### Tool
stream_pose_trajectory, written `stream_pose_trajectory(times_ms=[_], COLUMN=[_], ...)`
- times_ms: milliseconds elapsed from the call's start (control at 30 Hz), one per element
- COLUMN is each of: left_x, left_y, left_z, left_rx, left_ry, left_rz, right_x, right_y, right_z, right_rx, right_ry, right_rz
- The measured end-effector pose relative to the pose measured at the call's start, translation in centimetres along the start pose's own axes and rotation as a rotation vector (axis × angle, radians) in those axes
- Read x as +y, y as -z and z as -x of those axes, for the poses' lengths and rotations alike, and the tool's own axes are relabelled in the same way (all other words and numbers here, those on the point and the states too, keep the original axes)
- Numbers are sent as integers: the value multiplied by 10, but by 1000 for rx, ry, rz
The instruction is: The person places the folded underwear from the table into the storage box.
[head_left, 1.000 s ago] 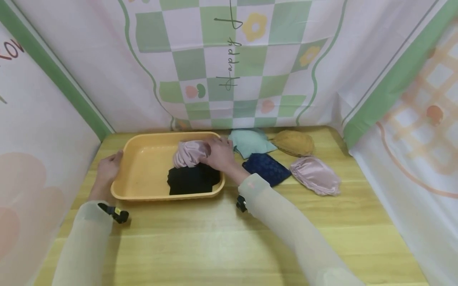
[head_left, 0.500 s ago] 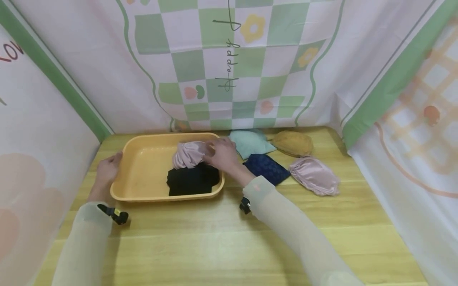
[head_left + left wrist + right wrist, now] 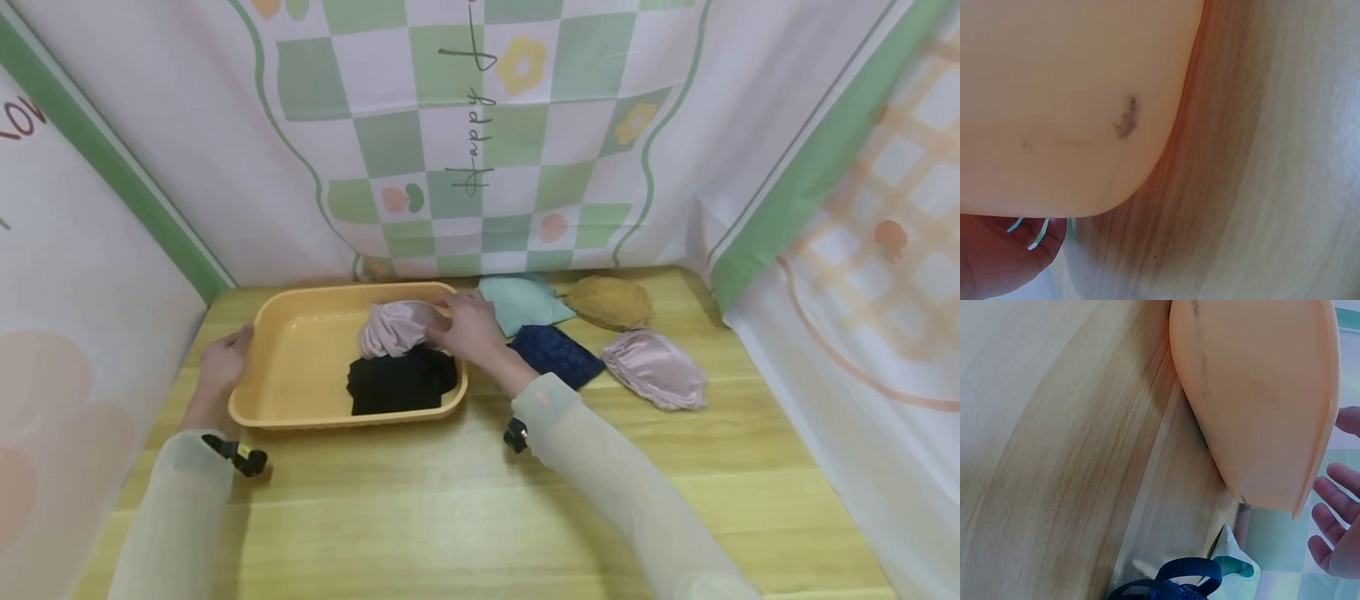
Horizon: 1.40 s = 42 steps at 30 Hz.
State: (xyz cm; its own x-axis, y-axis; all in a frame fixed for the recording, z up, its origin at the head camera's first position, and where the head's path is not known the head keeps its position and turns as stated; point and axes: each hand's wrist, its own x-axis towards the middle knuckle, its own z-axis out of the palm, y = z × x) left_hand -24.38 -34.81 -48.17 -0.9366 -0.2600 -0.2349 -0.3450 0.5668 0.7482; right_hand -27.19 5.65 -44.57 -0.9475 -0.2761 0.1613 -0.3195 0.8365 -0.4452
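One bunched pink cloth (image 3: 393, 327) lies in far-right part of yellow tray (image 3: 292, 367), beyond black cloth (image 3: 401, 382); right hand (image 3: 471, 327) beside it, fingers loosely parted; left hand (image 3: 223, 360) at left rim, can't tell if gripping.

1. Your easiest way through: bare front stretch of the table (image 3: 360, 508), between you and the tray (image 3: 292, 367).
2. Tray's left half has bare floor; you can drop in from above.
3. Left end blocked: your left hand (image 3: 225, 358) grips the rim.
4. Right half taken: black cloth (image 3: 401, 383) in front, pink cloth (image 3: 390, 327) behind, your right hand (image 3: 472, 325) over the rim.
5. Just right of the tray, teal cloth (image 3: 521, 302) and navy cloth (image 3: 557, 356) crowd you; mustard cloth (image 3: 609, 302) lies beyond.
6. Back: curtain (image 3: 487, 150) leaves you little room.
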Motion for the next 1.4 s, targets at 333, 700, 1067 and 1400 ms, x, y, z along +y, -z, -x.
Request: stream_pose_trajectory(times_ms=[333,700,1067,1400], left_x=[-1,-1,1,0], left_y=[-1,0,0,0], left_z=[1,1,1,1], left_rx=[-4,0,13,13], left_ry=[-12,-15,1,-20], left_rz=[-18,-26,-20,-34], right_x=[3,10,15,20], right_y=[1,10,19,24], right_z=[5,16,22,25], right_rx=[30,36,37,56], right_ry=[18,-19,-36,-43], right_rz=[-18,-47,-58,-74])
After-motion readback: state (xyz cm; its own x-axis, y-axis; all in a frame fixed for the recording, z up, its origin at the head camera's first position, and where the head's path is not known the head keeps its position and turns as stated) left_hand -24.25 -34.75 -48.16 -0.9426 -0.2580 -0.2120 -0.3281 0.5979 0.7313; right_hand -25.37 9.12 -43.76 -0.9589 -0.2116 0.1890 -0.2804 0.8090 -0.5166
